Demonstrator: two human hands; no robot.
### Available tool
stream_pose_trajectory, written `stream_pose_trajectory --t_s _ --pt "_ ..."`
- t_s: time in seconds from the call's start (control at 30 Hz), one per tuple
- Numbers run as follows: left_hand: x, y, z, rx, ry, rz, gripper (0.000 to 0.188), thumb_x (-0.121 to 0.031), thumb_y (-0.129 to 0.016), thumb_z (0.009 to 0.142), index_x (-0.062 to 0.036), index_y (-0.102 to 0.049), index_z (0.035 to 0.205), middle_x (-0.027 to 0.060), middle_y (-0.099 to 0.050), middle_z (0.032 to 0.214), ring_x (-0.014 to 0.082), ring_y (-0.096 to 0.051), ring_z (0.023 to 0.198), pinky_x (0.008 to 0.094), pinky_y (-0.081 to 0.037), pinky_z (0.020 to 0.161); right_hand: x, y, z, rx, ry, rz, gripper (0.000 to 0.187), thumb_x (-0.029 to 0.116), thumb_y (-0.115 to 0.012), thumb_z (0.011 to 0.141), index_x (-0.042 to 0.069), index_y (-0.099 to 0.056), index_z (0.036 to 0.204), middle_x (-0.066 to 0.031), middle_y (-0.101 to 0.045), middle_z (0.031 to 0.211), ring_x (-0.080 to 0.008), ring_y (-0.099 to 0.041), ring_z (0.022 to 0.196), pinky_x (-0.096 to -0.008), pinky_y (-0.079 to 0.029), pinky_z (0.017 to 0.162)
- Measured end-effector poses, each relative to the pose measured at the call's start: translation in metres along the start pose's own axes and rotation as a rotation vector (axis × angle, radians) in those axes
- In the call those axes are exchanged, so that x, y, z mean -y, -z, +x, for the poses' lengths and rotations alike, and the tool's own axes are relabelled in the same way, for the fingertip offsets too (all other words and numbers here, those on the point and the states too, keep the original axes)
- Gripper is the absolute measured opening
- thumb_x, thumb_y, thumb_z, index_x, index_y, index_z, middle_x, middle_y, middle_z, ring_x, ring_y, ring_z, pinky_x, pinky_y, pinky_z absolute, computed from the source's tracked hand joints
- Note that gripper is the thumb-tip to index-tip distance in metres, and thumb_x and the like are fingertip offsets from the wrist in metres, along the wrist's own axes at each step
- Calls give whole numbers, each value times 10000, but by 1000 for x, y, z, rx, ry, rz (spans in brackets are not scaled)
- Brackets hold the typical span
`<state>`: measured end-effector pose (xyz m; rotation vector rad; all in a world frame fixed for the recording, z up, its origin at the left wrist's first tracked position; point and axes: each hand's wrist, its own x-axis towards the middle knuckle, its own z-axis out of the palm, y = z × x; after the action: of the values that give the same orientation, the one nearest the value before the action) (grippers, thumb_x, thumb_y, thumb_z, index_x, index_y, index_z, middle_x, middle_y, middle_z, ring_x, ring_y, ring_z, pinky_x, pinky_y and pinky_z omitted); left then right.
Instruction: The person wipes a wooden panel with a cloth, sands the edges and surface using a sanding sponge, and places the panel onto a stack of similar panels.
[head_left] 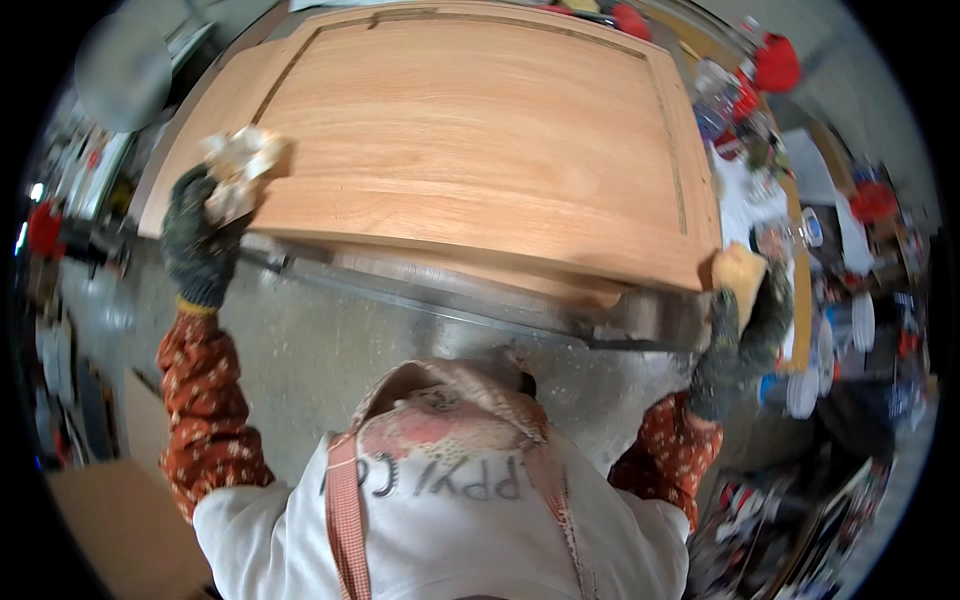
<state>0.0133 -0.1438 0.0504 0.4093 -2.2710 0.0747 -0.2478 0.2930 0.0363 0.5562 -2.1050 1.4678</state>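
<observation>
A large pale wooden panel point(450, 140), with a groove framing its middle, lies flat in front of me. At its near left corner, my left hand point(200, 240) in a dark knit glove is closed around a crumpled whitish-tan rag point(242, 165), which rests on the wood. Beside the near right corner, my right hand point(745, 335), also gloved, grips a yellowish sponge-like pad point(738, 272); its exact kind is blurred. Patterned red-brown sleeves point(205, 390) cover my forearms.
A dark support frame point(440, 300) runs under the panel's near edge. On the right, a cluttered bench carries bottles, a clear plastic cup point(775, 238) and red-topped items point(776, 64). Blue-and-white tubs point(800, 390) stand lower right. Cardboard point(120, 520) lies lower left on the concrete floor.
</observation>
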Motion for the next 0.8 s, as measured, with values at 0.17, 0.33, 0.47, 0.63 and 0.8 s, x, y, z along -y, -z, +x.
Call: stream_pose_trajectory --t_s 0.17,0.33,0.47,0.63,0.8 --pt "10 -2 9 105 -43 -170 439 -76 -721 744 -9 -550 1142 164 -549 1181 295 -531 1096 376 -410 956 4 -4 -1 97 185 -289 542 125 -707 805 38 -478 1289 -141 -543 1242 -244 -553 1092 -362 -454 922" --pt "0 -20 3 17 57 -390 416 -183 -723 769 7 -567 1104 154 -576 1129 283 -563 1039 360 -431 913 52 -70 -34 185 624 -476 530 235 -688 798 79 -471 1257 -125 -589 1145 -278 -575 1023 -441 -462 831" --pt "14 -27 -1 81 79 -427 413 -117 -710 772 5 -551 1134 141 -564 1123 261 -557 1028 343 -421 921 98 -118 -65 293 645 -276 456 204 -623 776 85 -502 1199 -106 -517 1192 -269 -543 1017 -424 -458 805" --pt "21 -34 -7 71 132 -584 457 -58 -678 793 2 -492 1206 96 -542 1137 203 -531 1036 310 -410 925 72 -94 -52 314 652 -457 291 167 -601 808 135 -571 1096 -58 -592 1054 -218 -569 931 -420 -438 841" --pt "33 -39 -14 60 167 -559 476 -65 -677 817 -12 -463 1239 76 -541 1143 168 -527 1023 297 -436 899 -24 41 2 41 410 -674 143 113 -573 837 87 -641 960 -85 -643 966 -244 -610 910 -380 -475 789"
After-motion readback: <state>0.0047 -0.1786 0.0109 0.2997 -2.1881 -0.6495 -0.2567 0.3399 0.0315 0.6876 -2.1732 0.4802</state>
